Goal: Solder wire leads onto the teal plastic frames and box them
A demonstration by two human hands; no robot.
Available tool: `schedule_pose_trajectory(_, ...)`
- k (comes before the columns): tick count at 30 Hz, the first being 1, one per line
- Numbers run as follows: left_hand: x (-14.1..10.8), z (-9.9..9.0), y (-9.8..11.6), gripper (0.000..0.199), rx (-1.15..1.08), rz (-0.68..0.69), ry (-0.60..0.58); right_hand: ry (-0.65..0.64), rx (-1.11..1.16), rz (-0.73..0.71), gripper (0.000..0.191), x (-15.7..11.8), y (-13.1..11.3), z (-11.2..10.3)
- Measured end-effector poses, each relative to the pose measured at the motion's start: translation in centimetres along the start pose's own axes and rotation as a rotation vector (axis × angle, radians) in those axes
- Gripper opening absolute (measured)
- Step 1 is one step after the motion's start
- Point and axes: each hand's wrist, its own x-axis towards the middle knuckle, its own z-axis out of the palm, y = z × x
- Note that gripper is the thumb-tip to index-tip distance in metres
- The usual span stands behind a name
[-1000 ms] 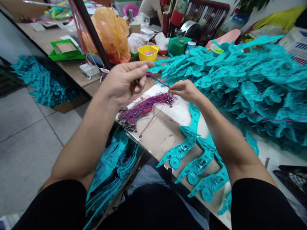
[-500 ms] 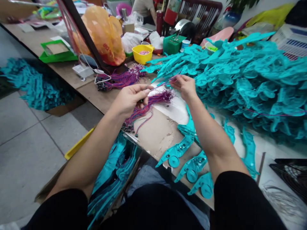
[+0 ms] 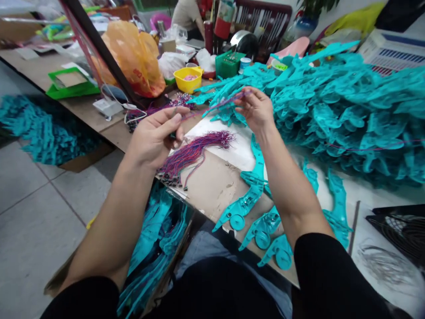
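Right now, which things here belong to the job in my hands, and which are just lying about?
Job:
wires held between left hand and right hand
wire bundle
teal parts, probably

Seemingly lying about:
orange bag
chair
green tray

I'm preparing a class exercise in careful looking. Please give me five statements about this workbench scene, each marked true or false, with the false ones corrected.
1. The left hand and right hand hold thin wires between them. True.
2. The yellow tub is on the floor. False: the yellow tub is on the table.
3. The wire bundle lies on top of the turquoise heap. False: the wire bundle lies apart from it, on the worktop.
4. The turquoise heap is on the right of the picture. True.
5. The person's sleeves are white. False: they are black.
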Motion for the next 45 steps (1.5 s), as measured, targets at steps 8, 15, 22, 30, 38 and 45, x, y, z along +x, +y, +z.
schedule_pose_trajectory(8, -4.8, -0.2, 0.7, 0.022, 0.058, -0.133, -0.008, -0.216, -0.218, -0.027, 0.028, -6.3, -4.2, -8.6)
schedule_pose_trajectory(15, -13.9, 6.4, -8.0, 0.016, 0.664, -0.050, -0.169, -0.459, -0.969, -0.173, 0.012, -7.4, 1.5, -14.5)
schedule_pose_trajectory(22, -17.9, 11.1, -14.1, 0.024, 1.157, 0.254, -0.287, -0.465, -1.139, -0.327, 0.028, -9.7, 9.2, -12.1)
schedule_pose_trajectory(30, -16.8, 7.3, -14.0, 0.025, 1.299, 0.223, -0.335, -0.291, -1.069, -0.359, 0.036, -11.4, 11.8, -12.5)
schedule_pose_trajectory(38, -12.5, 0.8, -12.4, 0.040, 1.337, -0.045, 0.034, -0.115, -1.113, -0.460, 0.030, -11.0, 8.8, -10.8)
schedule_pose_trajectory(45, -8.6, -1.7, -12.1, 0.024, 1.526, -0.077, -0.093, -0.278, -1.021, -0.485, 0.028, -9.1, 5.3, -2.2)
